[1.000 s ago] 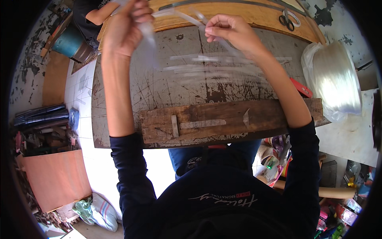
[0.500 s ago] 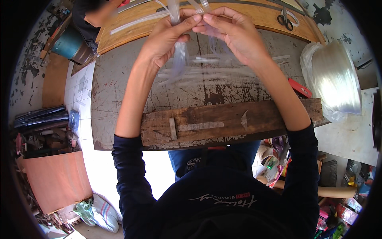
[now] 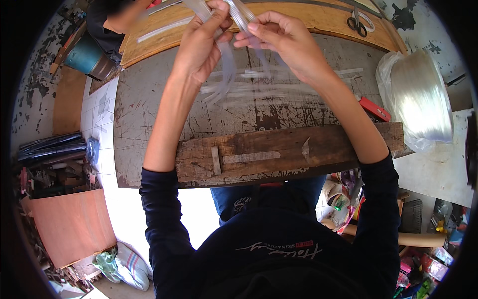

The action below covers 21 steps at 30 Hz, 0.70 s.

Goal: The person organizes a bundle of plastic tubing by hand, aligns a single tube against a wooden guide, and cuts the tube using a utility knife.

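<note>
Both my hands are raised over the far part of a scratched grey table. My left hand [image 3: 203,42] is closed round a bundle of clear plastic strips [image 3: 227,70], whose loose ends hang below the fingers. Close beside it, my right hand [image 3: 279,40] pinches a second bunch of clear strips [image 3: 240,16] between thumb and fingers. The upper ends of both bunches run out at the top of the view. Below the hands, more clear strips [image 3: 269,90] lie flat across the grey table [image 3: 149,114].
A worn wooden plank [image 3: 289,149] lies along the near table edge. At the right stands a large roll of clear strip [image 3: 420,97], beside a red tool [image 3: 374,108]. Black scissors [image 3: 356,26] rest on the yellowish wooden board [image 3: 318,20]. Another person's arm [image 3: 127,20] shows at the far left.
My hands were touching at the fingertips and are now slightly apart. My left hand has moved up with its strips; the right has shifted a little and holds a bunch more plainly.
</note>
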### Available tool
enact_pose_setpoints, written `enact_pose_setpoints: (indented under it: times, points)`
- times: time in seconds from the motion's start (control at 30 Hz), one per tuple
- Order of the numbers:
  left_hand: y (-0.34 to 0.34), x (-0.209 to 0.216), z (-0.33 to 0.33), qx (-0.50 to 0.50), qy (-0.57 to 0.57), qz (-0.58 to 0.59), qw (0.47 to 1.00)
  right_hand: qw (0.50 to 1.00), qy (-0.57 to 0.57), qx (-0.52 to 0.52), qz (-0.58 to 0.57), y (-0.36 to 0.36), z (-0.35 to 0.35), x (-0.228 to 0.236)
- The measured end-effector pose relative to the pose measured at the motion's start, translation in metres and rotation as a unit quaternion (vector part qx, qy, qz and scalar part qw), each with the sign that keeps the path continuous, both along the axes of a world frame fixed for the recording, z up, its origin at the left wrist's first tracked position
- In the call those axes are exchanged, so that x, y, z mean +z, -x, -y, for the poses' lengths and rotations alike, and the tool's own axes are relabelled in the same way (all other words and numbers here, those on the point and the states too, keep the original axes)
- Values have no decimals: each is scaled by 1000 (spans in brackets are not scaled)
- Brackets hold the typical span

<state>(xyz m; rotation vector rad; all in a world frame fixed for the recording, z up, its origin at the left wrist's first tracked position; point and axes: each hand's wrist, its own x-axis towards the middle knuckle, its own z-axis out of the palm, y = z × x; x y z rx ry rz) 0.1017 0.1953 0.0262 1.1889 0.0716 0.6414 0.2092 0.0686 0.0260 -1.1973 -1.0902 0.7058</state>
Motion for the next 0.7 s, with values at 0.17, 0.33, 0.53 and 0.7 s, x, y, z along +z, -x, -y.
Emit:
enact_pose_setpoints:
  times: [0.17, 0.33, 0.53, 0.7]
  points:
    - [1, 13, 5, 63, 88, 17, 994, 998, 36, -8, 44, 1, 2, 0]
    - [4, 23, 12, 116, 132, 20, 984, 992, 83, -12, 90, 4, 6, 1]
    - [27, 11, -57, 21, 141, 174, 974, 990, 92, -6, 110, -2, 3, -7]
    - [45, 46, -59, 63, 223, 269, 935, 897, 189, -10, 400, -15, 9, 0]
